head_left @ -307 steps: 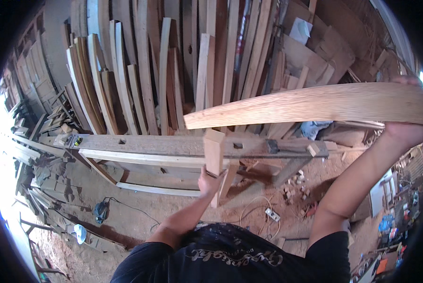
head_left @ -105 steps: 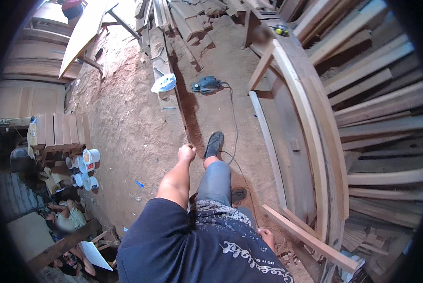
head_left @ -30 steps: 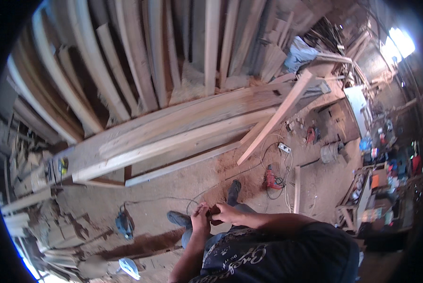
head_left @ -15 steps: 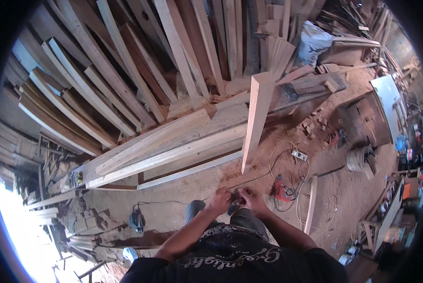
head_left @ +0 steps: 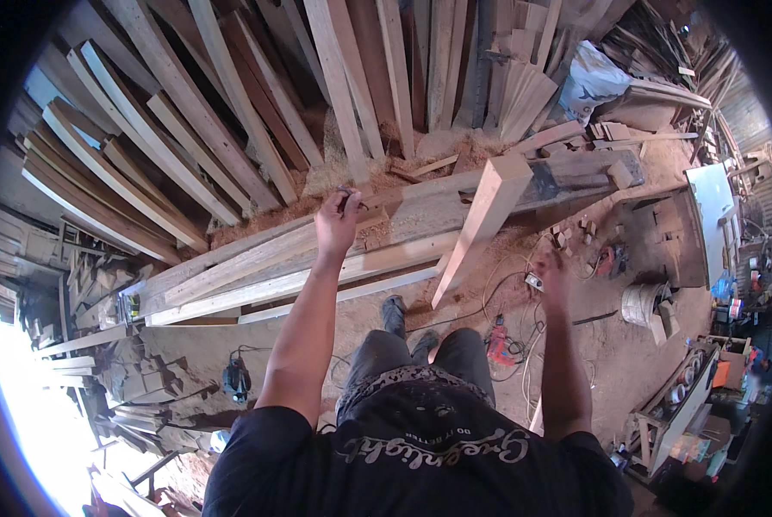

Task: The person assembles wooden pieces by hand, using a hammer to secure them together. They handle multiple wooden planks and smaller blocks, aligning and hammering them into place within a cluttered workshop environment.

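Left hand [head_left: 339, 222] is raised, fingers pinched on a small dark object above the long beam [head_left: 317, 258]; right hand [head_left: 548, 274], blurred, grip unclear, hangs beside the leaning plank [head_left: 481, 224].

Upper frame: planks [head_left: 257, 129] leaning behind long beams [head_left: 317, 258] lying across centre; propped timber [head_left: 481, 224] centre-right; power tool [head_left: 236, 377] lower left on floor [head_left: 610, 362].

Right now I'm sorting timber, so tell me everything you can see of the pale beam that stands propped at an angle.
The beam is a thick, squared length of pale, fresh-looking wood with clean flat faces. It leans steeply: its foot rests on the dusty floor near the person's feet, and its upper end lies against the long stack of planks. The right hand is raised just beside it, blurred, so contact cannot be told. The left hand is apart from it.
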Demonstrator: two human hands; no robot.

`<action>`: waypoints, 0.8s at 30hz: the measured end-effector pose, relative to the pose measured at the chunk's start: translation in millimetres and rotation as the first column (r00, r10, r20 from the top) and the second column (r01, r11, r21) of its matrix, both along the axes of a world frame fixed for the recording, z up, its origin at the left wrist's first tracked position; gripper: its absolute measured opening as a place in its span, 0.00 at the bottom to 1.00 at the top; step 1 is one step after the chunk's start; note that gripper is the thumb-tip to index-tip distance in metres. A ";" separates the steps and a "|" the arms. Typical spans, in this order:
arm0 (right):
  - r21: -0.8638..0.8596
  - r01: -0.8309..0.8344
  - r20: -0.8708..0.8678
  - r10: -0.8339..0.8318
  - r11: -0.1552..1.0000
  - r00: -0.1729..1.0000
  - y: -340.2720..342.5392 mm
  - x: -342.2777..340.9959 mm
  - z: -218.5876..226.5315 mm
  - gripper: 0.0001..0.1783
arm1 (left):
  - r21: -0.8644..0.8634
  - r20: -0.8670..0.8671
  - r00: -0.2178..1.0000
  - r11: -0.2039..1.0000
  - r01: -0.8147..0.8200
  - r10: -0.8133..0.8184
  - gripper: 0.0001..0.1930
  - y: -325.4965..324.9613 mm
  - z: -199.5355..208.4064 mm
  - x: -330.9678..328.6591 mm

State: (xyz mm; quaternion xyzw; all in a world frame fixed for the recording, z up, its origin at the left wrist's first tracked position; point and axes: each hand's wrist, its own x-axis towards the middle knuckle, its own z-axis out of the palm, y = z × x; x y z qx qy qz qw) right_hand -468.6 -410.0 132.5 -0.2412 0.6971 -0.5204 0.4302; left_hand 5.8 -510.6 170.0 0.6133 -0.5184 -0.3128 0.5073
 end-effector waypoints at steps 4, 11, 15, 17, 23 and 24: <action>-0.089 -0.286 -0.846 0.079 0.954 0.527 -35.6 -108.3 -24.4 0.13 | -0.013 0.068 0.996 0.998 0.058 -0.057 0.12 -15.2 -25.6 -16.2; 0.305 -0.342 -0.911 0.377 0.889 0.168 -145.8 -137.8 30.4 0.29 | -0.139 0.118 0.993 0.990 -0.001 0.017 0.07 -9.1 -33.0 -15.6; 0.634 -0.170 -0.767 0.585 0.755 -0.264 -193.8 -124.8 47.5 0.38 | -0.231 0.290 0.955 0.973 0.003 0.066 0.04 -9.2 -27.8 -16.9; 0.770 -0.108 -0.624 0.707 0.629 -0.333 -197.8 -139.7 38.7 0.37 | -0.211 0.323 0.945 0.977 0.019 0.052 0.04 -9.0 -22.7 -15.1; 0.876 -0.337 -0.382 0.923 0.346 -0.044 -167.4 -98.0 94.8 0.26 | -0.249 0.344 0.936 0.968 0.022 0.067 0.04 -7.0 -28.3 -11.6; 0.865 -0.415 -0.219 0.957 0.281 0.191 -158.3 -97.1 98.6 0.23 | -0.249 0.357 0.932 0.968 0.030 0.063 0.04 -8.2 -26.4 -11.8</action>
